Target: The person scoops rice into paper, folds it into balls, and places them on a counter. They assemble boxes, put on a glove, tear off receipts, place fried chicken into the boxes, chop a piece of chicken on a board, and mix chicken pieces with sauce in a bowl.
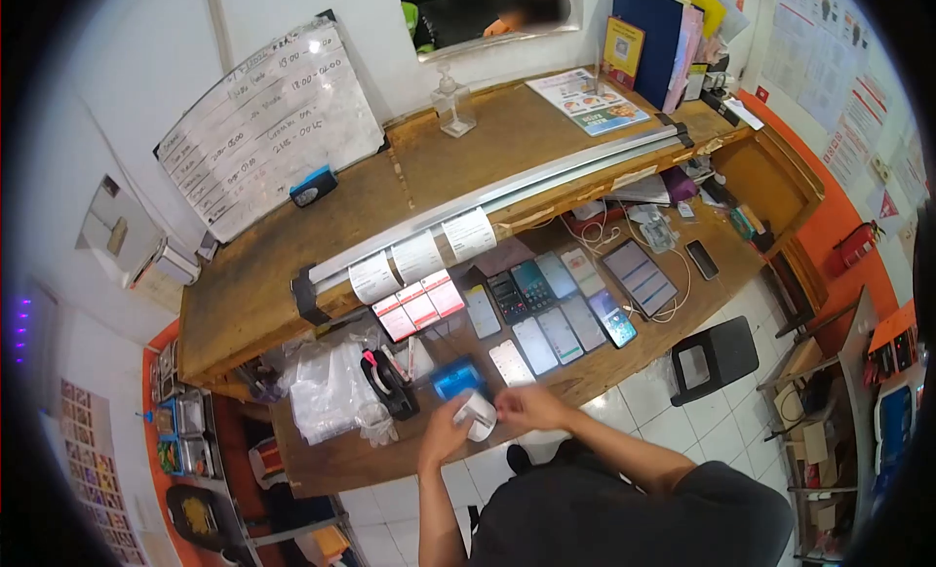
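My left hand is closed around a white paper roll, held over the table's front edge. The roll's end with its core faces up. Beside it, my right hand has its fingers curled together close to the roll's edge; what they pinch, if anything, is too small to make out. Just behind the roll lies a blue box-like device on the table. A phone with a lit white screen lies right behind my hands.
Several phones and a tablet with a cable cover the table's right half. A black tape dispenser and clear plastic bags lie left. Printed slips hang from the raised shelf. A black stool stands right.
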A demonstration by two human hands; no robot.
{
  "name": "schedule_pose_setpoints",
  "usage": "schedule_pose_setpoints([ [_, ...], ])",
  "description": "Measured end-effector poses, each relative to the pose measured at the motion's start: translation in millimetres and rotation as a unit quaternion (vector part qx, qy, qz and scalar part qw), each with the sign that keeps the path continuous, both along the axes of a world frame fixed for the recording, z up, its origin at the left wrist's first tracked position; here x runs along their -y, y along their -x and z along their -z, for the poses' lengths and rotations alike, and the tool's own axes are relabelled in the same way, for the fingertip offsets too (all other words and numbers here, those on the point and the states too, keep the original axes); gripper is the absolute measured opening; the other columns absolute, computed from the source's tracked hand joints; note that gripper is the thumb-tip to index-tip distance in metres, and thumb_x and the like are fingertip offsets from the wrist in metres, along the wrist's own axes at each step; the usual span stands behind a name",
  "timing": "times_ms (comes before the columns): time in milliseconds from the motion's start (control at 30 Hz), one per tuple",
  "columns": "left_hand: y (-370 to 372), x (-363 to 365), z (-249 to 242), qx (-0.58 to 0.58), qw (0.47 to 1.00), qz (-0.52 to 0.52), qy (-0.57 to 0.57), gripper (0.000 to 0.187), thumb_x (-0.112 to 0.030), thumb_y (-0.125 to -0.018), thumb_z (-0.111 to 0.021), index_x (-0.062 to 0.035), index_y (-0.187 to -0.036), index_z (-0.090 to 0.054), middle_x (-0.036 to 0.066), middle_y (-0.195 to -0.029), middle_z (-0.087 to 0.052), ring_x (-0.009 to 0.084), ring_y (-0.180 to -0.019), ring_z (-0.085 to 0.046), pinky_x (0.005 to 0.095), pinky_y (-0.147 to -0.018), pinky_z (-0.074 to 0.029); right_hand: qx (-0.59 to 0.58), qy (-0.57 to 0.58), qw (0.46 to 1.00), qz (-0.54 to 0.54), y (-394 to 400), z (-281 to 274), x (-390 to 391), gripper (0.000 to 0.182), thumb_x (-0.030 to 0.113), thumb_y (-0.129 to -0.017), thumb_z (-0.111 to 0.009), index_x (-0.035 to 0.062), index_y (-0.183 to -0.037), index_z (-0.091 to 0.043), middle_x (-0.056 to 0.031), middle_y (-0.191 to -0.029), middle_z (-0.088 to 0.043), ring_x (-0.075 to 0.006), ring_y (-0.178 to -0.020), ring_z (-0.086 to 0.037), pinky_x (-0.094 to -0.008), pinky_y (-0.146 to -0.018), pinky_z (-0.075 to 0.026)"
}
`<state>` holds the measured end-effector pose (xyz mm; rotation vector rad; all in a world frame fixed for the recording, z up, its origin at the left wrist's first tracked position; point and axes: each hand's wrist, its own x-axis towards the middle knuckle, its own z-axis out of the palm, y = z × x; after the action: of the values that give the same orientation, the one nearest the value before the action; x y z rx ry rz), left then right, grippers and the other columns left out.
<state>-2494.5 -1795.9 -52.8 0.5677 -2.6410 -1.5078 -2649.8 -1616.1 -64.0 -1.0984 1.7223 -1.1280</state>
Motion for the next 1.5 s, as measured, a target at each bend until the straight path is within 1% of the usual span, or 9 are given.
schedule_pose_setpoints([
  [67, 17.5, -6.6, -22.2, 0.017, 0.997, 0.072, 0.014, 0.046, -0.017, -0.082, -0.066, -0.0007, -0.124, -0.059, 0.023, -0.119, -0.063, 0.0367, -0.114, -0.059, 0.0400, -0.099, -0.044, -0.244, 0.236, 0.940, 0.023, 25.9, -29.4, 5.3, 0.042, 0.019, -0.084, -0.070, 0.0026, -0.120, -0.058, -0.0165, -0.111, -0.065, -0.0229, -0.106, -0.063, -0.0356, -0.083, -0.052],
  [200, 51.8, -28.8, -87.5, -0.038, 0.989, 0.139, -0.022, 0.032, -0.011, -0.085, -0.065, 0.0015, -0.114, -0.061, 0.016, -0.105, -0.068, 0.0224, -0.098, -0.064, 0.0359, -0.087, -0.048, -0.024, 0.079, 0.981, -0.173, 70.5, -90.0, 2.7, 0.046, 0.025, -0.081, -0.072, 0.0031, -0.120, -0.059, -0.0172, -0.112, -0.063, -0.0234, -0.094, -0.061, -0.0365, -0.083, -0.049],
  [433, 83.5, -68.3, -127.8, -0.027, 0.998, 0.051, 0.005, 0.020, -0.012, -0.089, -0.062, 0.0036, -0.101, -0.063, 0.015, -0.087, -0.067, 0.0208, -0.080, -0.063, 0.0333, -0.075, -0.048, -0.140, 0.034, 0.953, -0.267, 142.2, -144.8, -21.3, 0.028, 0.027, -0.085, -0.067, 0.0001, -0.091, -0.067, -0.0169, -0.076, -0.066, -0.0273, -0.071, -0.064, -0.0376, -0.070, -0.048],
  [733, 100.7, -129.2, -93.4, -0.072, 0.993, -0.066, 0.060, 0.025, -0.022, -0.096, -0.052, -0.0015, -0.100, -0.065, 0.021, -0.088, -0.065, 0.0414, -0.082, -0.059, 0.0449, -0.074, -0.047, -0.209, 0.084, 0.939, -0.260, 146.9, -118.7, -41.5, 0.027, 0.032, -0.092, -0.061, 0.0057, -0.086, -0.064, -0.0186, -0.069, -0.061, -0.0399, -0.069, -0.060, -0.0461, -0.061, -0.046],
  [967, 78.8, -134.1, -37.2, -0.063, 0.991, -0.107, -0.047, 0.021, -0.017, -0.095, -0.059, -0.0002, -0.107, -0.066, 0.006, -0.093, -0.067, 0.0109, -0.091, -0.058, 0.0291, -0.083, -0.047, -0.199, 0.050, 0.929, -0.309, 149.1, -101.8, -58.6, 0.035, 0.037, -0.094, -0.056, 0.0060, -0.107, -0.064, -0.0228, -0.089, -0.067, -0.0416, -0.085, -0.063, -0.0470, -0.075, -0.050],
  [1133, 58.4, -120.0, -68.8, -0.012, 0.962, -0.265, -0.060, 0.031, -0.016, -0.092, -0.062, -0.0058, -0.121, -0.061, 0.011, -0.106, -0.065, 0.0173, -0.101, -0.060, 0.0322, -0.089, -0.047, -0.109, 0.107, 0.950, -0.272, 212.1, -139.0, -59.5, 0.028, 0.027, -0.094, -0.060, 0.0000, -0.100, -0.066, -0.0190, -0.092, -0.068, -0.0344, -0.087, -0.066, -0.0407, -0.078, -0.050],
  [1200, 77.1, -117.0, -65.4, -0.100, 0.982, -0.136, 0.085, 0.035, -0.020, -0.092, -0.063, -0.0067, -0.124, -0.059, 0.011, -0.105, -0.061, 0.0188, -0.102, -0.058, 0.0326, -0.089, -0.047, -0.174, 0.161, 0.915, -0.327, 214.4, -147.1, -53.0, 0.030, 0.030, -0.095, -0.060, 0.0020, -0.100, -0.067, -0.0184, -0.091, -0.069, -0.0350, -0.086, -0.066, -0.0390, -0.076, -0.051],
  [1333, 132.6, -133.8, -46.6, -0.157, 0.979, -0.063, -0.113, 0.028, -0.021, -0.097, -0.057, -0.0020, -0.117, -0.064, 0.007, -0.112, -0.061, 0.0153, -0.104, -0.054, 0.0309, -0.088, -0.045, -0.234, 0.154, 0.888, -0.365, 196.5, -126.2, -40.9, 0.033, 0.030, -0.095, -0.057, -0.0006, -0.106, -0.062, -0.0243, -0.095, -0.066, -0.0395, -0.089, -0.063, -0.0438, -0.080, -0.049],
  [1500, 153.1, -110.3, -77.6, -0.159, 0.956, -0.236, -0.073, 0.031, -0.023, -0.100, -0.051, 0.0042, -0.104, -0.066, 0.007, -0.086, -0.068, 0.0105, -0.080, -0.057, 0.0278, -0.072, -0.047, -0.261, 0.121, 0.906, -0.311, 267.1, -151.5, -29.6, 0.035, 0.030, -0.084, -0.069, -0.0004, -0.100, -0.065, -0.0209, -0.091, -0.066, -0.0369, -0.084, -0.064, -0.0425, -0.078, -0.049],
])
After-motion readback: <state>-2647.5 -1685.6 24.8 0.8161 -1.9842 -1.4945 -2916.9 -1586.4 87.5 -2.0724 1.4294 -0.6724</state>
